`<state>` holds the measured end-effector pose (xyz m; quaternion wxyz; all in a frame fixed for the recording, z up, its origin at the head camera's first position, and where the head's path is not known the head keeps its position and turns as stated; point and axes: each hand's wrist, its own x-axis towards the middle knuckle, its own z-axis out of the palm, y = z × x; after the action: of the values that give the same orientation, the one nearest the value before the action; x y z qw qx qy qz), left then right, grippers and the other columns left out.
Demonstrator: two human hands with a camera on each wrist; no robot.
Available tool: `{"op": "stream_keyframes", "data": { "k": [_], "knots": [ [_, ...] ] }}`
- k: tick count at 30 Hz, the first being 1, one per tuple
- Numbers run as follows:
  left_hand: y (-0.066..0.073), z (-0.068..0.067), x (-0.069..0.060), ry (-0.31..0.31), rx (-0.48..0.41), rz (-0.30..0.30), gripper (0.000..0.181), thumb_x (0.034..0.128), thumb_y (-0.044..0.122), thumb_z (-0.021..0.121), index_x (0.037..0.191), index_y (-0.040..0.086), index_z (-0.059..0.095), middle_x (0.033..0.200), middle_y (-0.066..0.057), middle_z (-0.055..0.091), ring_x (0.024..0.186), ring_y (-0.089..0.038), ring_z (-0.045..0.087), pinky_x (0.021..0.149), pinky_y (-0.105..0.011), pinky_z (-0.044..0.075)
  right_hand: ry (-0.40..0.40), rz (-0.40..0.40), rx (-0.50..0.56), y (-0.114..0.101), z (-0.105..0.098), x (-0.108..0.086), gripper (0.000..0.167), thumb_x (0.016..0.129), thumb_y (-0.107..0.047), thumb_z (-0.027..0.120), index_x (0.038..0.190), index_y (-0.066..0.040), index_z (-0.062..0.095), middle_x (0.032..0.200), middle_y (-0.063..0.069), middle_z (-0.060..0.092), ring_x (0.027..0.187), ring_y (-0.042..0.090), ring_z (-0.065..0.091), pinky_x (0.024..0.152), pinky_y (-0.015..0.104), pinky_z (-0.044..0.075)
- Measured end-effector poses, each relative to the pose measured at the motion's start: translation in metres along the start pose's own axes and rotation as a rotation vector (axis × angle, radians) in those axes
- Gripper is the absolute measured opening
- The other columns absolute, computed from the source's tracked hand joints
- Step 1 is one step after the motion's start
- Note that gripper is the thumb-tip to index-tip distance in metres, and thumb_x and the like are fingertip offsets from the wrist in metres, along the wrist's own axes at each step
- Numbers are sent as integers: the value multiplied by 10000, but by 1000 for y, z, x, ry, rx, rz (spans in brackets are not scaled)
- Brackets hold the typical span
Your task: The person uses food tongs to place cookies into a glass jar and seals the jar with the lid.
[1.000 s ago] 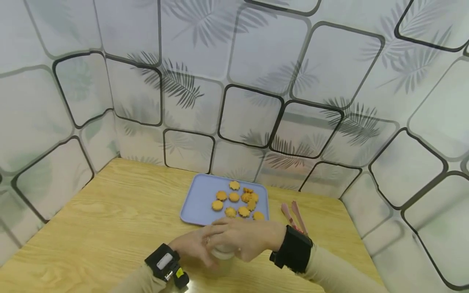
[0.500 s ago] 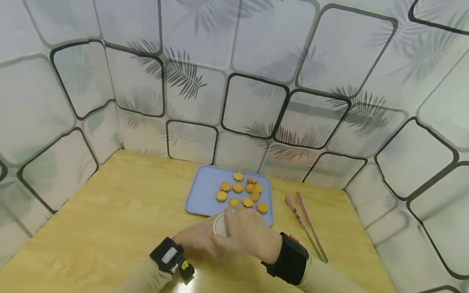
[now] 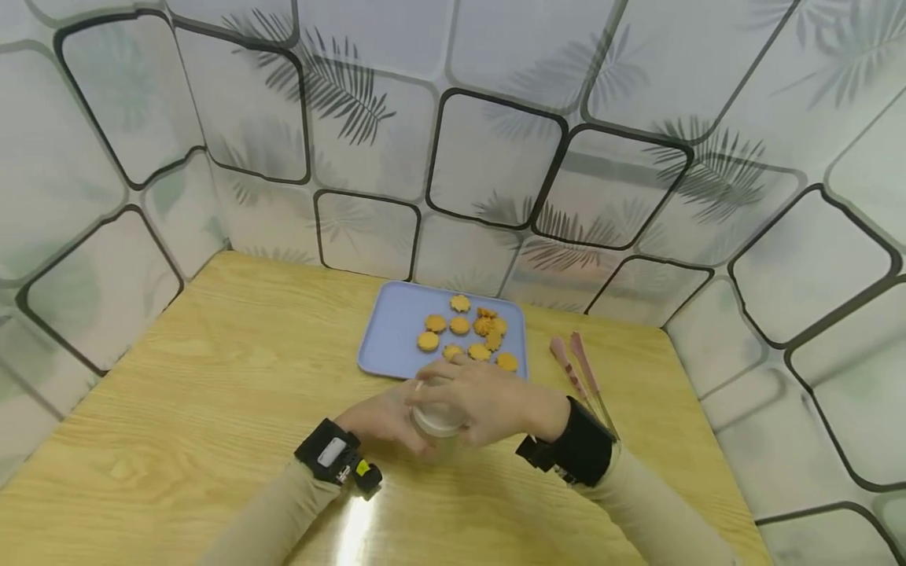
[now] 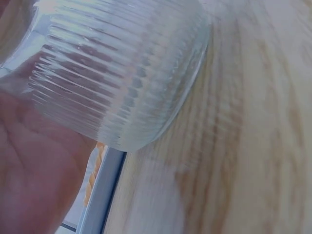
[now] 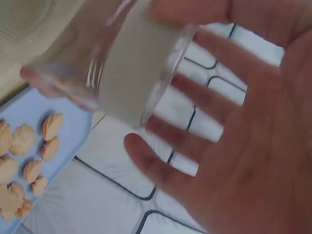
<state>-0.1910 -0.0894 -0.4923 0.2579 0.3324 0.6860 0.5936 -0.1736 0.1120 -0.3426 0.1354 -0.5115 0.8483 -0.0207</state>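
Observation:
A clear ribbed glass jar [image 4: 126, 73] stands on the table between my two hands. My left hand [image 3: 385, 417] holds the jar's side, its palm [image 4: 39, 165] against the glass in the left wrist view. Over the top, my right hand [image 3: 488, 397] grips the jar's pale lid [image 5: 134, 63], with the thumb on one side and fingertips at the clear rim. In the head view the right hand hides much of the lid. What the jar contains cannot be made out.
Just beyond the hands lies a blue tray [image 3: 385, 346] with several scalloped yellow cookies [image 3: 459, 325]. Tongs with pink tips [image 3: 583, 362] rest on the table to the right. A patterned curtain [image 3: 368, 228] surrounds the table at the back and sides.
My right hand has turned on the lid, fingers spreading over it and then returning to a grip like the earlier one. The left hand stays at the jar. The head view has tilted downward.

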Motion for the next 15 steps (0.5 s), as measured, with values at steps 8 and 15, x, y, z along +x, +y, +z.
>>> {"op": "stream_keyframes", "data": {
  "k": [8, 15],
  "knots": [
    [-1, -2, 1, -14, -13, 2, 1015, 702, 85, 864, 1553, 156, 315, 1421, -63, 556, 1248, -225, 569, 1096, -389, 451, 176, 366, -77, -21, 9, -1, 775, 926, -692, 549, 1507, -182, 490, 1356, 188, 588, 1035, 354, 671, 698, 433, 579],
    [-4, -5, -2, -19, 44, 52, 965, 737, 114, 853, 1542, 119, 321, 1457, -96, 519, 1274, -223, 561, 1095, -355, 464, 308, 420, -175, -33, 25, 15, 556, 921, -626, 602, 1174, -132, 645, 955, 94, 620, 695, 173, 587, 486, 280, 484]
  ]
}}
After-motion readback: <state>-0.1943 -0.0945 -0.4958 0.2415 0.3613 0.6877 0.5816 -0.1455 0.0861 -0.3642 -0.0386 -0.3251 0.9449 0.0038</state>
